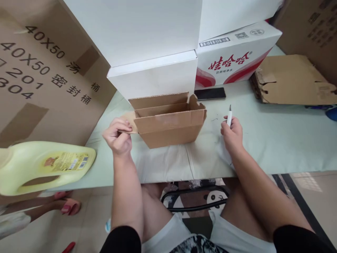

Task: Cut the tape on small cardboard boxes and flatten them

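A small brown cardboard box (171, 128) stands on the cloth-covered table in front of me, its top flaps raised. My left hand (119, 135) is closed on the side flap (131, 121) at the box's left end, pinching it between thumb and fingers. To the right of the box, apart from it, my right hand (232, 133) grips a slim white craft knife (230, 117) with its dark pointed tip upward. Under that hand lies something whitish, partly hidden. A few tiny dark scraps lie on the cloth between box and hand.
Behind the box stand white cartons (155, 75) and a black phone (210, 93). Flattened cardboard (295, 79) is stacked at right. A large carton (52, 70) and a yellow jug (68, 165) are at left. Another person's foot (70, 206) shows below the table.
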Demonstrator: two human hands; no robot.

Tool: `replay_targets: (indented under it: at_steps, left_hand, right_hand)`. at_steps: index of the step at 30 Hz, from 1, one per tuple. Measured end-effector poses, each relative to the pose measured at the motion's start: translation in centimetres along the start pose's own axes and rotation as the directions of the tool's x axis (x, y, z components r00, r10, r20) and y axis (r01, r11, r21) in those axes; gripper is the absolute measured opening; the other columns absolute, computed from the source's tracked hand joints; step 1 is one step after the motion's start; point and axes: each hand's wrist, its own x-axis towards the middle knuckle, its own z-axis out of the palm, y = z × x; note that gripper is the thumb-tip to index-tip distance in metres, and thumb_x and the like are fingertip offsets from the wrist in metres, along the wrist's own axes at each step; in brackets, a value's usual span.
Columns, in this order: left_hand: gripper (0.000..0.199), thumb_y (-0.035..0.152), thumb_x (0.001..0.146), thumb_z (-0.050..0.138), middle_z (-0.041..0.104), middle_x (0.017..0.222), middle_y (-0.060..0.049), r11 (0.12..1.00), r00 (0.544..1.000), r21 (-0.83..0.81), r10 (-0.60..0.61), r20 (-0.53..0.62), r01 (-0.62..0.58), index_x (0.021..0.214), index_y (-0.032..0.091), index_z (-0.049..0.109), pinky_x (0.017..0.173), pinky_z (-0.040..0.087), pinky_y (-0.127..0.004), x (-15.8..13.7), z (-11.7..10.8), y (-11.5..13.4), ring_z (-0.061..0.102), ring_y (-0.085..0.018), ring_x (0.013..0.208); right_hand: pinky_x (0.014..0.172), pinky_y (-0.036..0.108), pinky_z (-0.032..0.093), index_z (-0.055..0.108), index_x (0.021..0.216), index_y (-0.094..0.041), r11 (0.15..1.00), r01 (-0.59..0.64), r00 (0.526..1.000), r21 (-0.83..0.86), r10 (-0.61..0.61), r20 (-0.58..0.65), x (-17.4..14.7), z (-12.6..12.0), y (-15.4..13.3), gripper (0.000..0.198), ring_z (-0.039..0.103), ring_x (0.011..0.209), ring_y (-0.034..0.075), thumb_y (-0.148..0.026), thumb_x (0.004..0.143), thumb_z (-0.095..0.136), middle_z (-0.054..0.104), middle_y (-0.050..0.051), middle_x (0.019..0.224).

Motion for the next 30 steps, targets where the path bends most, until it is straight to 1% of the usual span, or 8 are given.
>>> replay_targets:
  at_steps: [7, 11, 14, 18, 20, 23, 27, 30]
  left_hand:
    - [0.010, 0.020, 0.056, 0.060, 0.048, 0.050, -0.003, 0.994, 0.988, -0.100, -0.023, 0.153, 0.039, 0.049, 0.026, 0.057, 0.059, 0.042, -0.040, -1.4, 1.7, 0.9, 0.049, -0.020, 0.057]
    - [0.013, 0.028, 0.069, 0.061, 0.053, 0.057, -0.004, 0.992, 0.985, -0.113, -0.032, 0.167, 0.051, 0.056, 0.026, 0.063, 0.059, 0.044, -0.040, -1.3, 1.7, 1.7, 0.052, -0.021, 0.059]
    - [0.018, 0.034, 0.083, 0.061, 0.064, 0.074, -0.004, 0.995, 0.979, 0.064, -0.090, 0.181, 0.079, 0.071, 0.027, 0.073, 0.071, 0.052, -0.042, -1.5, 1.7, 2.0, 0.062, -0.022, 0.073]
    - [0.013, 0.036, 0.084, 0.073, 0.069, 0.096, -0.003, 0.976, 0.974, 0.209, -0.102, 0.202, 0.059, 0.094, 0.029, 0.076, 0.083, 0.057, -0.042, -2.1, 1.8, 1.9, 0.068, -0.023, 0.094]
    - [0.022, 0.041, 0.082, 0.078, 0.068, 0.104, -0.003, 0.986, 0.972, 0.161, -0.085, 0.220, 0.050, 0.103, 0.032, 0.074, 0.089, 0.058, -0.044, -2.2, 1.8, 1.8, 0.069, -0.025, 0.104]
    - [0.040, 0.049, 0.077, 0.085, 0.066, 0.111, -0.004, 0.997, 0.967, 0.081, -0.030, 0.253, 0.010, 0.112, 0.036, 0.072, 0.096, 0.058, -0.049, -2.0, 1.8, 1.7, 0.068, -0.027, 0.110]
    - [0.063, 0.062, 0.064, 0.090, 0.060, 0.120, -0.005, 0.999, 0.970, 0.013, 0.039, 0.239, -0.043, 0.118, 0.039, 0.068, 0.088, 0.062, -0.044, -2.0, 1.8, 1.9, 0.061, -0.029, 0.120]
    - [0.075, 0.074, 0.055, 0.089, 0.053, 0.121, -0.004, 1.000, 0.970, 0.001, -0.030, 0.242, 0.030, 0.116, 0.040, 0.063, 0.086, 0.063, -0.040, -2.4, 1.8, 2.1, 0.056, -0.029, 0.125]
  right_hand:
    - [0.040, 0.022, 0.029, 0.041, 0.087, -0.026, 0.965, 0.094, 0.991, 0.245, -0.067, -0.116, 0.7, -1.1, -6.0, 0.023, 0.041, 0.041, 0.007, -0.026, 0.079, 0.063, 0.043, -0.011, 0.061]
    - [0.041, 0.023, 0.032, 0.048, 0.087, -0.025, 0.929, 0.254, 0.964, 0.270, -0.267, 0.009, 0.5, -2.1, -9.9, 0.020, 0.044, 0.044, 0.006, -0.024, 0.085, 0.068, 0.062, -0.006, 0.076]
    - [0.045, 0.025, 0.035, 0.052, 0.082, -0.023, 0.914, 0.348, 0.910, 0.209, -0.383, 0.159, -0.5, -2.5, -11.4, 0.023, 0.045, 0.049, 0.006, -0.026, 0.085, 0.074, 0.072, 0.000, 0.094]
    - [0.048, 0.026, 0.038, 0.060, 0.078, -0.022, 0.899, 0.433, 0.866, 0.061, -0.434, 0.250, -1.7, -2.3, -12.2, 0.018, 0.046, 0.052, 0.008, -0.027, 0.084, 0.077, 0.067, -0.001, 0.075]
    - [0.050, 0.027, 0.040, 0.069, 0.088, -0.023, 0.905, 0.425, 0.870, 0.025, -0.416, 0.265, -1.9, -2.1, -12.5, 0.011, 0.048, 0.054, 0.010, -0.029, 0.083, 0.078, 0.060, -0.003, 0.068]
    - [0.051, 0.026, 0.041, 0.074, 0.101, -0.024, 0.929, 0.367, 0.881, 0.039, -0.361, 0.307, -1.8, -2.1, -12.4, 0.021, 0.046, 0.055, 0.009, -0.032, 0.083, 0.079, 0.063, -0.003, 0.074]
    - [0.050, 0.024, 0.042, 0.075, 0.102, -0.024, 0.944, 0.313, 0.886, 0.105, -0.330, 0.325, -1.6, -2.2, -11.6, 0.026, 0.049, 0.060, 0.009, -0.036, 0.080, 0.082, 0.069, 0.001, 0.088]
    - [0.044, 0.024, 0.040, 0.073, 0.103, -0.024, 0.955, 0.196, 0.887, 0.221, -0.269, 0.374, -1.7, -1.8, -11.2, 0.027, 0.044, 0.052, 0.008, -0.035, 0.081, 0.082, 0.064, -0.001, 0.079]
